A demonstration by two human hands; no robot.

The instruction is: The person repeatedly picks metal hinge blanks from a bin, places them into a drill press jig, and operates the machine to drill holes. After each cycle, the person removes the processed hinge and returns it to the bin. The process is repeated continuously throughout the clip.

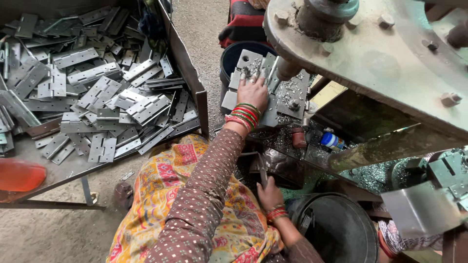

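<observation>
My left hand (253, 93), with red and green bangles at the wrist, reaches forward onto the grey die block (273, 114) of a press. Its fingertips pinch a small grey hinge plate (249, 62) lying on the block, just beside the press ram (286, 69). Lower down, close to my lap, my right hand (269, 193) is curled around a thin dark metal bar (262, 169) that points up from it. Metal shavings lie scattered over the block.
A large tray (192, 73) at the left holds several loose grey hinges (97, 92). The heavy press frame (390, 58) overhangs the right side. A dark blue tub (234, 54) stands behind the block, a black bucket (336, 229) at lower right, an orange object (19, 175) at far left.
</observation>
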